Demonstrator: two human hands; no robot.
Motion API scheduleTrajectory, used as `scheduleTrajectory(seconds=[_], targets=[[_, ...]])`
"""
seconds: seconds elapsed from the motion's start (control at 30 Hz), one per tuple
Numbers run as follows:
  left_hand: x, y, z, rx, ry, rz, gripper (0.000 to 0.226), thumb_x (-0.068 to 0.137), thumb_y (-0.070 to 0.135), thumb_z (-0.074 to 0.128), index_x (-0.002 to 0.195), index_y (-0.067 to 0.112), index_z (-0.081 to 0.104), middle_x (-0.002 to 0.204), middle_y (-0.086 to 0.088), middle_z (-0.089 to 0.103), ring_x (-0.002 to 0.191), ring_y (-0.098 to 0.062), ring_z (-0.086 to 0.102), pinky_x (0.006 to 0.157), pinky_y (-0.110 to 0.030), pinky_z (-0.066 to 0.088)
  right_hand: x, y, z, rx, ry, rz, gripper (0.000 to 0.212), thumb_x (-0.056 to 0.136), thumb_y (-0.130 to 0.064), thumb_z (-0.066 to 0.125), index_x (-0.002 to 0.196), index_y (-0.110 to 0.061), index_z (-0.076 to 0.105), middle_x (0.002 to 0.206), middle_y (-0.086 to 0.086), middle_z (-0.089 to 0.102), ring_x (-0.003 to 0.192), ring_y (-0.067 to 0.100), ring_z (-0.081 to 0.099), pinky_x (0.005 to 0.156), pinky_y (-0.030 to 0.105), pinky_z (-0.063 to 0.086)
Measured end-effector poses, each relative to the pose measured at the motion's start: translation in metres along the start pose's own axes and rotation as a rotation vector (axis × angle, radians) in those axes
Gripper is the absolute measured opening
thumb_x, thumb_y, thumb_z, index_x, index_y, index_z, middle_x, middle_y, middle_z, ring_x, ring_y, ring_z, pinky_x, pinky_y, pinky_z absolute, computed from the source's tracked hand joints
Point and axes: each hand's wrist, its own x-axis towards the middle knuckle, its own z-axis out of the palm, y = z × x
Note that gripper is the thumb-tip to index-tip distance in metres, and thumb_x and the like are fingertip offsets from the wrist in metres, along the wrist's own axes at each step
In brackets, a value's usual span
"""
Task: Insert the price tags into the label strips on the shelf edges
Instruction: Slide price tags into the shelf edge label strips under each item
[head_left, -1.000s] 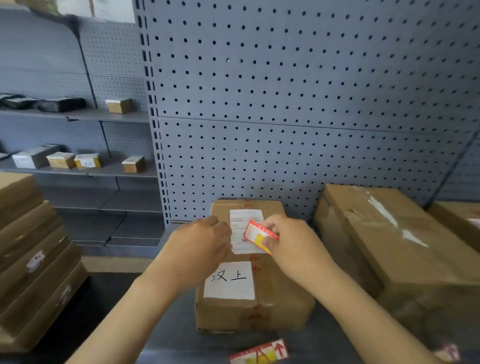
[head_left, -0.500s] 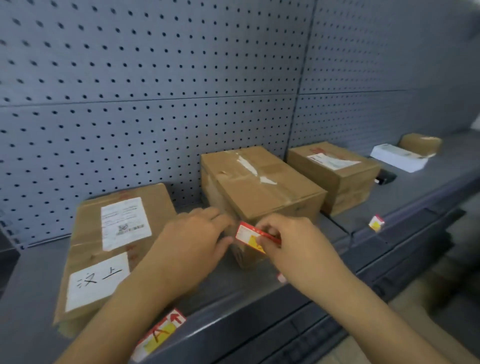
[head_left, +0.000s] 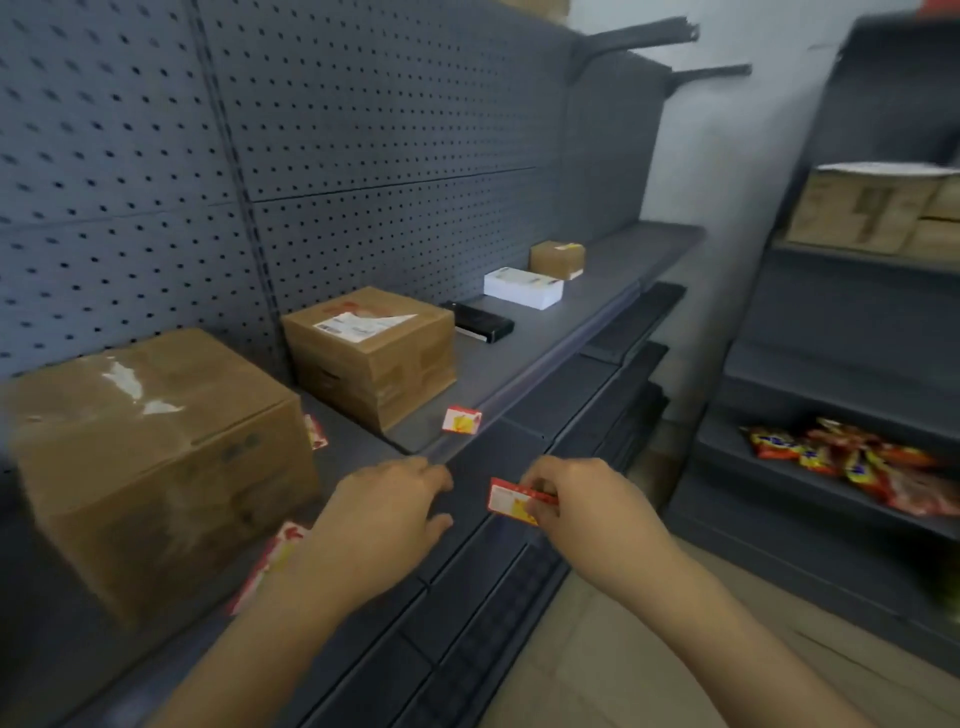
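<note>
Altogether four price tags (head_left: 462, 420): one pinched in right hand (head_left: 587, 512).

No text could be read. The white shipping label (head_left: 358, 326) on the middle cardboard box (head_left: 374, 353) carried only blurred print and a barcode, and the red-and-yellow price tag (head_left: 514, 502) showed no legible figures.
</note>
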Motion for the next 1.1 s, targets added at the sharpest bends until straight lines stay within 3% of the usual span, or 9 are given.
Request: scheduleTrajectory(seconds=[0.4,0.53,0.93,1.1], targets=[[0.139,0.101,0.057,0.02,-0.098,0.113,0.037,0.094,0.039,0.05,0.126,0.021,0.051,0.121,-0.001,0.057,0.108,-0.021,0.056,0.087,-0.032,0.041,0.014,0.157,-0.032,-0.042,-0.006,0.178,0.015,0.091,-0.024,0.053,0.104,-0.023,0.061,0.1,0.002,0.067,0.09,0.021,0.062,0.073,0.035,0.052],[0.197,0.113,0.076,0.0,-0.095,0.125,0.035,0.095,0.038,0.049,0.125,0.021,0.051,0.12,-0.002,0.057,0.108,-0.021,0.056,0.087,-0.031,0.04,0.054,0.192,-0.034,-0.076,-0.011,0.151,0.015,0.093,-0.022,0.051,0.105,-0.021,0.06,0.101,0.001,0.066,0.09,0.019,0.06,0.071,0.032,0.05],[0.342,0.118,0.106,-0.058,-0.089,0.045,0.033,0.093,0.037,0.052,0.122,0.02,0.054,0.118,0.0,0.058,0.107,-0.018,0.056,0.086,-0.033,0.045,0.185,0.291,-0.044,-0.068,-0.038,0.057,0.014,0.089,-0.02,0.054,0.103,-0.019,0.059,0.098,0.007,0.065,0.089,0.028,0.061,0.072,0.039,0.053],[0.377,0.115,0.135,-0.128,-0.013,-0.039,0.032,0.094,0.03,0.054,0.124,0.019,0.057,0.117,-0.002,0.06,0.106,-0.022,0.058,0.088,-0.036,0.048,0.243,0.338,-0.037,0.005,-0.105,-0.092,0.01,0.09,-0.021,0.055,0.098,-0.021,0.06,0.094,0.003,0.065,0.085,0.024,0.06,0.071,0.039,0.052]])
